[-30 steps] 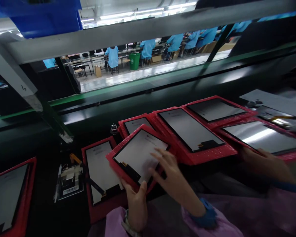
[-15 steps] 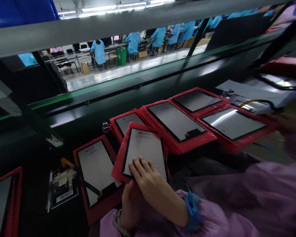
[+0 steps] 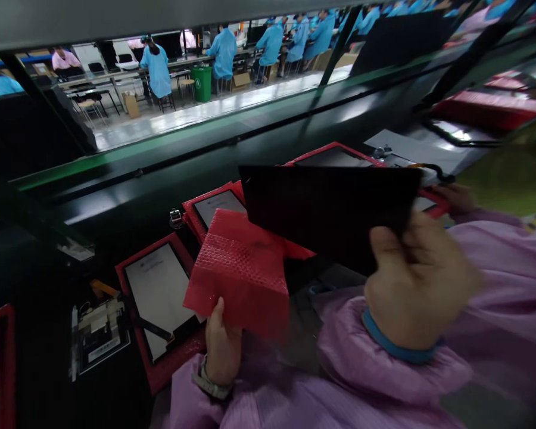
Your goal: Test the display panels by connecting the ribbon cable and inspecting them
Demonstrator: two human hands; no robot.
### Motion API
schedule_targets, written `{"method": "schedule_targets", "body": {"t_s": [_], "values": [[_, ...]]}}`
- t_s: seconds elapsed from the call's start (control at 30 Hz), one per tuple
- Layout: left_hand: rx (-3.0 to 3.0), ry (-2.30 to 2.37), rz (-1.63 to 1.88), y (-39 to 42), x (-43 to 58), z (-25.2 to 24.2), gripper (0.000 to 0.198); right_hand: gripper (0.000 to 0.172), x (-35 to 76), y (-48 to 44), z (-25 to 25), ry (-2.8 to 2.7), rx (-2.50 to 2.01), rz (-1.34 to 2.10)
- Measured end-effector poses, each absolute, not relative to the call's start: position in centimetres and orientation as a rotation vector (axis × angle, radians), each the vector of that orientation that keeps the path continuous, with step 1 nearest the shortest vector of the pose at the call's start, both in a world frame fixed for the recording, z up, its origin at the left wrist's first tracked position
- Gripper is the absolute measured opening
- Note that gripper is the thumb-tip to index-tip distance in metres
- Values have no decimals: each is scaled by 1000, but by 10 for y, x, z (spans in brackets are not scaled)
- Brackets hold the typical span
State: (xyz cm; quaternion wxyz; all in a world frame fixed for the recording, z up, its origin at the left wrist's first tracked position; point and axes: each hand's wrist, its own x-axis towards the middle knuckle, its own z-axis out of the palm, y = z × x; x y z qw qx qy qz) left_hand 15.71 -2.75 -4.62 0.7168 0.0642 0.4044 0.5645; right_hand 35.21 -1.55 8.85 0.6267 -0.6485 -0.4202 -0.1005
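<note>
My left hand (image 3: 223,345) grips the lower edge of a red bubble-wrap pouch (image 3: 245,268), thumb on top. My right hand (image 3: 422,280), slightly blurred, holds a dark flat screen panel (image 3: 330,208) by its right end, raised and turned with its black side towards me. The panel hides part of the red pouches behind it. Left of the pouch lies a display screen (image 3: 161,292) with a grey face on red wrap, a black flex tail at its lower end. Another grey screen (image 3: 217,208) on red wrap sits just behind the pouch.
An opened device part with an orange flex cable (image 3: 100,342) lies at left. One more red-wrapped screen (image 3: 2,369) is at the far left edge. A co-worker's hand (image 3: 458,196) is at right, near a white sheet (image 3: 420,149). A dark rail (image 3: 232,143) runs behind.
My right hand has lifted the screen panel off the red pouch, moving it right and turning its black side towards me. My left hand stays on the pouch. The view has shifted slightly.
</note>
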Motion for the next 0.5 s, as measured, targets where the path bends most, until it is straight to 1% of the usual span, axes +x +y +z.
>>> {"method": "schedule_targets", "body": {"t_s": [0.07,0.13,0.27,0.33,0.43,0.5], "values": [[119,894,1311,-29,168,-45,39,11,358,-8,84,-674,-1274,-32],[105,891,1373,-29,179,-41,40,6,357,0,72,-488,-1110,141],[68,914,1551,-28,199,-33,42,21,343,10,38,-240,-931,708],[83,904,1526,-27,208,-33,44,26,332,13,23,-155,-856,922],[125,837,1321,-26,219,-37,43,37,311,16,8,-103,-842,1012],[139,780,1204,-26,225,-41,46,43,298,17,1,-104,-846,1027]]}}
